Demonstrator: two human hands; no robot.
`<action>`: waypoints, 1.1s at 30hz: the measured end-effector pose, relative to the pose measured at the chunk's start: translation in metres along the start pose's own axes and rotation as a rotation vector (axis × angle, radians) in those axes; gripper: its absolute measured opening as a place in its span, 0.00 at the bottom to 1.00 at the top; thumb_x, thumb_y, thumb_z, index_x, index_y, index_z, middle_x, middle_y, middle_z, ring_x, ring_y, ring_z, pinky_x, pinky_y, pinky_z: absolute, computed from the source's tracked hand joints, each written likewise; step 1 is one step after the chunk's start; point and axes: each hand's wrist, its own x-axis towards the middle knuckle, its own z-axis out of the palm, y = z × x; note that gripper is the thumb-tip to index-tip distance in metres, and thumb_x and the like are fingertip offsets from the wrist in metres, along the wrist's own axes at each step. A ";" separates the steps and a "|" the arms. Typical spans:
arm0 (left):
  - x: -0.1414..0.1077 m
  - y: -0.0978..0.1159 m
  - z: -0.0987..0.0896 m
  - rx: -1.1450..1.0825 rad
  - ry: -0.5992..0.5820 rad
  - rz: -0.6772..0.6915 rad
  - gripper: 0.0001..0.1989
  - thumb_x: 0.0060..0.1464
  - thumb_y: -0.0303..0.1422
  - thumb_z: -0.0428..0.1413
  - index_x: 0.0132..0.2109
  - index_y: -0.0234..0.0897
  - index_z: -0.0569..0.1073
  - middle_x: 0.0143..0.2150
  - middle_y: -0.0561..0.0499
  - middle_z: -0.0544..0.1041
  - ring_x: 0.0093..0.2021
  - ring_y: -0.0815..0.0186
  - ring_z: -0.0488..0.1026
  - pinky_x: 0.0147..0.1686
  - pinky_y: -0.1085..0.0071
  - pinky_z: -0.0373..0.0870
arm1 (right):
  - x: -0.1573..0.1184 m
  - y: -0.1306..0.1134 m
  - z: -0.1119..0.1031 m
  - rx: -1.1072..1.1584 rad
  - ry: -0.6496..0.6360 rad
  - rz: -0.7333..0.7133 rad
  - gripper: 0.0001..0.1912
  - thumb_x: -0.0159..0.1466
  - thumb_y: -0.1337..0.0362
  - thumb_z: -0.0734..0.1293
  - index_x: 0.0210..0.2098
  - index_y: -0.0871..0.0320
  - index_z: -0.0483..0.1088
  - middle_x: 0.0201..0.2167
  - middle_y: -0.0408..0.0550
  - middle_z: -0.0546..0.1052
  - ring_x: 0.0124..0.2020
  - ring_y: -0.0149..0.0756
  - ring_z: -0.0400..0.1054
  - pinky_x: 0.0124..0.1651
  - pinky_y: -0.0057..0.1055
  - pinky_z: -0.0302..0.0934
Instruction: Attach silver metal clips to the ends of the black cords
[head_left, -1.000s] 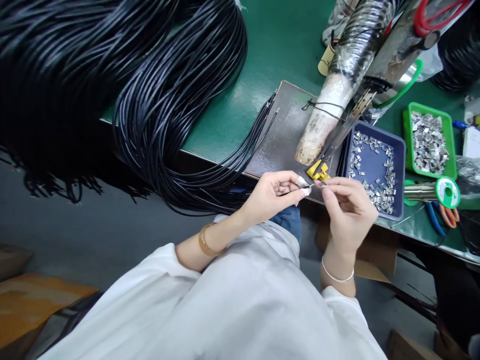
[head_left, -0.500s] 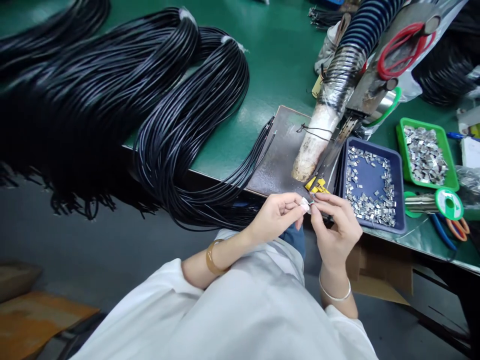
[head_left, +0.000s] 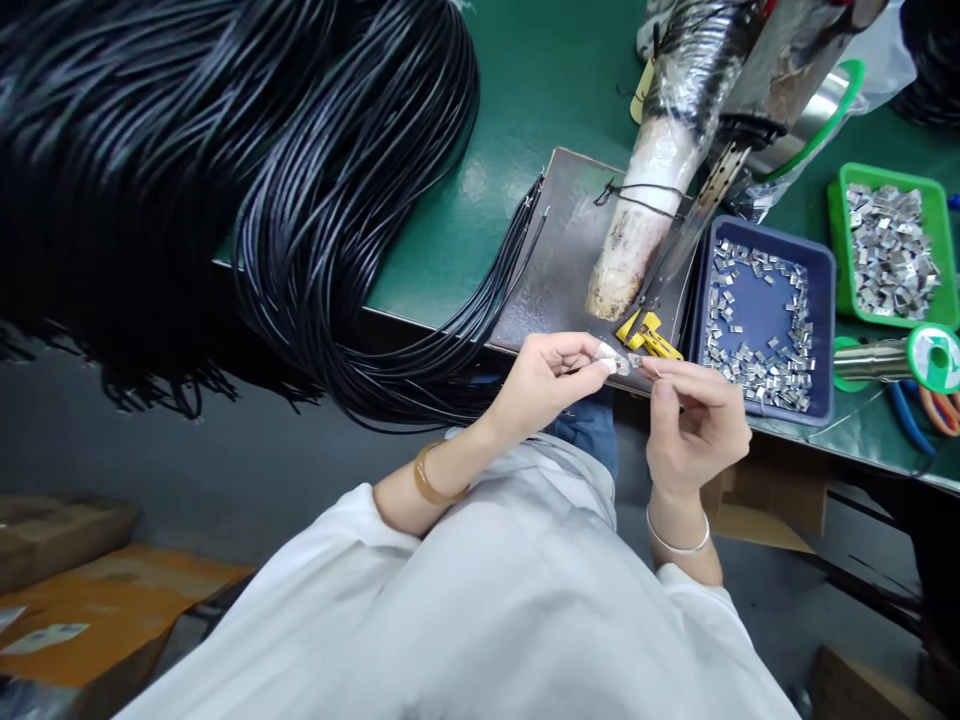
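My left hand (head_left: pixel 551 385) is closed, thumb and forefinger pinching a small shiny piece (head_left: pixel 621 366); its exact kind is too small to make out. Whitish wrapping or film shows at those fingertips. My right hand (head_left: pixel 697 415) is close by on the right, fingers bent together with their tips beside the piece; what they pinch, if anything, is too small to name. Both hands are held in front of the bench edge, just below a yellow clip-like part (head_left: pixel 649 335) beneath a metal arm (head_left: pixel 697 225).
Black cable bundles (head_left: pixel 367 190) hang over the bench edge at left, some ends lying on a brown board (head_left: pixel 551 260). A taped hose (head_left: pixel 630 230) points down at it. Right stand a blue tray (head_left: pixel 761 300) and a green tray (head_left: pixel 840 250) of metal pieces, plus a solder spool (head_left: pixel 934 358).
The view has shifted, so the bench things appear higher. My right hand has drawn slightly away to the right from my left, which keeps its pinch.
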 end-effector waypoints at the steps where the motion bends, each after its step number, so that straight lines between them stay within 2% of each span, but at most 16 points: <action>1: 0.000 0.001 0.000 0.008 -0.006 0.008 0.06 0.50 0.32 0.63 0.32 0.32 0.79 0.27 0.52 0.77 0.26 0.74 0.69 0.30 0.77 0.67 | 0.000 0.001 0.000 0.025 0.004 0.037 0.08 0.65 0.72 0.67 0.40 0.52 0.70 0.39 0.45 0.81 0.41 0.37 0.78 0.41 0.38 0.76; 5: 0.001 0.002 0.000 0.035 -0.005 0.036 0.06 0.52 0.32 0.63 0.31 0.32 0.79 0.26 0.53 0.76 0.25 0.75 0.67 0.28 0.78 0.65 | 0.002 0.002 0.000 -0.036 -0.026 0.007 0.06 0.64 0.70 0.69 0.36 0.52 0.70 0.38 0.44 0.81 0.40 0.37 0.78 0.42 0.38 0.75; 14: 0.004 0.003 0.001 0.063 0.043 0.057 0.06 0.50 0.31 0.64 0.30 0.31 0.79 0.24 0.54 0.74 0.24 0.75 0.66 0.26 0.78 0.65 | 0.004 0.009 0.000 -0.210 -0.054 -0.188 0.11 0.61 0.73 0.71 0.38 0.50 0.70 0.41 0.41 0.83 0.39 0.34 0.79 0.42 0.33 0.74; 25: 0.007 0.003 0.003 0.078 0.058 0.073 0.06 0.50 0.30 0.62 0.29 0.31 0.79 0.25 0.53 0.77 0.25 0.74 0.70 0.28 0.79 0.69 | 0.005 0.012 0.003 -0.207 -0.056 -0.226 0.12 0.61 0.73 0.71 0.39 0.51 0.70 0.41 0.41 0.83 0.37 0.33 0.79 0.40 0.32 0.75; 33: 0.012 -0.002 0.004 0.154 0.121 0.150 0.05 0.51 0.28 0.61 0.31 0.30 0.81 0.28 0.51 0.79 0.28 0.73 0.73 0.29 0.80 0.70 | 0.009 0.014 0.006 -0.193 -0.055 -0.169 0.11 0.62 0.72 0.70 0.41 0.50 0.71 0.44 0.43 0.81 0.43 0.36 0.79 0.46 0.36 0.76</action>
